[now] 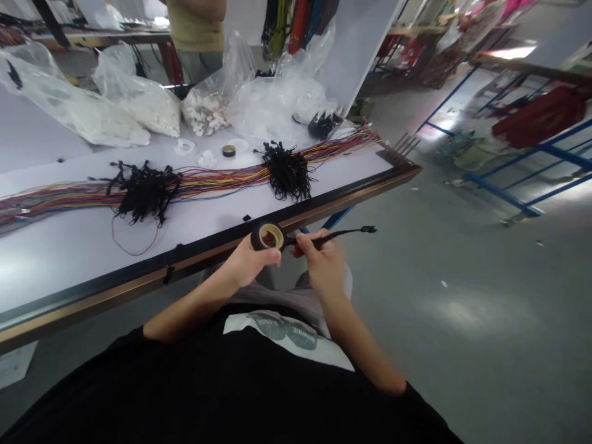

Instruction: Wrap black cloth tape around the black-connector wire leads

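Head view: my left hand (250, 264) grips tape roll (256, 237), black outside, pale core; my right hand (326, 260) pinches thin black cable (343, 233) before table (92, 259) edge, connector (369, 229) jutting free. Hands slightly apart, seemingly for tension on dark strip (290, 241) between. Beyond, multicoloured wires (222, 178) lie lengthwise on table, presumably against tangling.

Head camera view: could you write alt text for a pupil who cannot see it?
A person's left hand holds a round roll of black tape and the right hand a thin black cable, beside a long white table. Along it run multicoloured wires with two tangled black bunches; clear plastic bags sit behind them.
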Demonstrator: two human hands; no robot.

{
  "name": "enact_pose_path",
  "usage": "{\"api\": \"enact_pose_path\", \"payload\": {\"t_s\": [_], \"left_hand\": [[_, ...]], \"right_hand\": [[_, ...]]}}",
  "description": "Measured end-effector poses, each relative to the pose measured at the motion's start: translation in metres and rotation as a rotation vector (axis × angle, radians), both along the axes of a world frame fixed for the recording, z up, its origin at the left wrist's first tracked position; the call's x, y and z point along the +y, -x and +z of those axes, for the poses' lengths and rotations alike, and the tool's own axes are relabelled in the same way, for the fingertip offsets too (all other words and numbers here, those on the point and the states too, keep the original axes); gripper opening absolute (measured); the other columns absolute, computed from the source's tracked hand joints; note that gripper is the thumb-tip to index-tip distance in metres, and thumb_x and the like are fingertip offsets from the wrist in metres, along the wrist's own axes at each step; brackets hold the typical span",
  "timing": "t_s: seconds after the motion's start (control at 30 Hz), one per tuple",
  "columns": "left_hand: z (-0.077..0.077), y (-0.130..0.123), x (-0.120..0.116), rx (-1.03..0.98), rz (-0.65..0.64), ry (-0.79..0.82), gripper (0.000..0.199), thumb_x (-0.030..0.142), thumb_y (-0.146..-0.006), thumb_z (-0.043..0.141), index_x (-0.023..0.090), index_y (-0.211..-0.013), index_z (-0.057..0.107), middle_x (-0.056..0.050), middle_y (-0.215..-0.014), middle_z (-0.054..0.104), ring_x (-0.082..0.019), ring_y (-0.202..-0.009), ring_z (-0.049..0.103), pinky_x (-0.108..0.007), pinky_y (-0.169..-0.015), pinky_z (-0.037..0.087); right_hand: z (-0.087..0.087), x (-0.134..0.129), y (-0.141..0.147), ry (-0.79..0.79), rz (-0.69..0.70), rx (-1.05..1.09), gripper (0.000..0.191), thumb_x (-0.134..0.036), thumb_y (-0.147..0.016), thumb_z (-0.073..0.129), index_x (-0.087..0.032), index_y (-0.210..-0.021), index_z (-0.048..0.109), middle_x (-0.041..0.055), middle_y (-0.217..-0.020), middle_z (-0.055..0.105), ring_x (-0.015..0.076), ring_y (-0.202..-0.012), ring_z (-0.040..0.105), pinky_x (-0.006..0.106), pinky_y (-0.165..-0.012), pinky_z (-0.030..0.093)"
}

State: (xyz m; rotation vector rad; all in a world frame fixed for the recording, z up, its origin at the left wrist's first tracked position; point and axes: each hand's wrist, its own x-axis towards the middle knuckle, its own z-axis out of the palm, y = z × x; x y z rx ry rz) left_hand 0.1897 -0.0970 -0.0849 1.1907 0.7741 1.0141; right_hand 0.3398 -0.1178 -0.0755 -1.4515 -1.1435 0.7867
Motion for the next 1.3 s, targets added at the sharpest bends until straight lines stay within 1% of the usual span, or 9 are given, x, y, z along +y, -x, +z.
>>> {"api": "enact_pose_path", "payload": {"t_s": [0.1,0.17,0.27,0.37,0.6,0.7,0.93,1.13,1.3], "left_hand": [[0.010,0.009,-0.004,0.274,-0.119,-0.277,0.059,0.037,-0.044,0.084,0.020,-0.094,0.058,-0.006,-0.104,0.057,-0.020,-0.094,0.055,-0.034,-0.082,0.048],[0.014,0.011,-0.002,0.360,-0.220,-0.371,0.056,0.043,-0.048,0.081,0.019,-0.094,0.058,-0.006,-0.102,0.057,-0.019,-0.089,0.055,-0.034,-0.079,0.048],[0.012,0.005,0.003,0.417,-0.067,-0.329,0.026,0.036,-0.070,0.067,0.017,-0.085,0.056,0.000,-0.079,0.056,-0.012,-0.068,0.052,-0.026,-0.065,0.045],[0.009,-0.003,0.007,0.521,0.114,-0.369,0.006,0.022,-0.075,0.058,0.017,-0.075,0.055,0.002,-0.071,0.057,-0.011,-0.065,0.053,-0.023,-0.061,0.043],[0.003,-0.007,0.006,0.618,0.176,-0.599,0.010,0.021,-0.078,0.054,0.018,-0.072,0.060,-0.004,-0.076,0.067,-0.016,-0.074,0.062,-0.028,-0.072,0.049],[0.005,-0.007,0.002,0.548,0.141,-0.452,0.008,0.019,-0.078,0.053,0.017,-0.073,0.059,-0.003,-0.070,0.067,-0.015,-0.069,0.063,-0.028,-0.070,0.050],[0.008,-0.007,0.000,0.144,-0.001,0.193,0.008,0.016,-0.071,0.061,0.015,-0.068,0.054,0.002,-0.047,0.056,-0.012,-0.044,0.057,-0.026,-0.049,0.048],[0.002,0.001,0.012,-0.021,-0.312,0.265,0.028,0.028,-0.063,0.075,0.014,-0.079,0.057,0.001,-0.056,0.059,-0.011,-0.045,0.057,-0.025,-0.045,0.047],[-0.004,-0.002,0.013,-0.148,-0.247,0.413,0.038,0.053,-0.071,0.064,0.018,-0.083,0.055,0.002,-0.056,0.059,-0.007,-0.037,0.048,-0.019,-0.035,0.037]], "right_hand": [[0.003,0.003,-0.007,-0.022,0.012,-0.092,0.021,-0.040,-0.072,0.065,-0.022,-0.063,0.056,-0.0026,-0.057,0.062,0.0165,-0.059,0.059,0.033,-0.066,0.046],[0.008,0.003,-0.011,-0.066,0.074,-0.177,0.018,-0.035,-0.070,0.067,-0.023,-0.061,0.058,-0.0017,-0.063,0.065,0.0169,-0.065,0.061,0.033,-0.070,0.046],[0.016,0.002,-0.013,-0.172,0.166,-0.174,0.017,-0.031,-0.069,0.068,-0.023,-0.060,0.057,-0.0011,-0.069,0.066,0.0164,-0.069,0.061,0.033,-0.071,0.046],[0.018,0.001,-0.011,-0.230,0.188,-0.155,0.016,-0.032,-0.072,0.066,-0.023,-0.062,0.057,-0.0005,-0.071,0.064,0.0162,-0.071,0.060,0.032,-0.071,0.046],[0.004,0.003,-0.004,-0.108,0.185,-0.176,0.010,-0.032,-0.075,0.061,-0.023,-0.078,0.060,0.0010,-0.080,0.064,0.0170,-0.074,0.060,0.031,-0.067,0.047],[0.000,0.001,-0.002,-0.147,0.126,-0.194,0.008,-0.031,-0.075,0.060,-0.023,-0.075,0.058,0.0009,-0.080,0.064,0.0170,-0.074,0.060,0.031,-0.068,0.047],[0.001,0.000,-0.001,-0.109,0.159,-0.182,0.012,-0.034,-0.075,0.059,-0.023,-0.072,0.056,0.0019,-0.078,0.067,0.0174,-0.072,0.061,0.031,-0.067,0.046],[0.008,0.002,-0.003,-0.047,0.189,-0.233,0.012,-0.033,-0.072,0.061,-0.023,-0.068,0.055,0.0006,-0.072,0.067,0.0180,-0.067,0.062,0.031,-0.063,0.047],[0.011,-0.001,-0.004,-0.012,0.201,-0.219,0.012,-0.032,-0.072,0.062,-0.023,-0.066,0.057,-0.0027,-0.058,0.060,0.0163,-0.059,0.059,0.031,-0.061,0.045]]}}
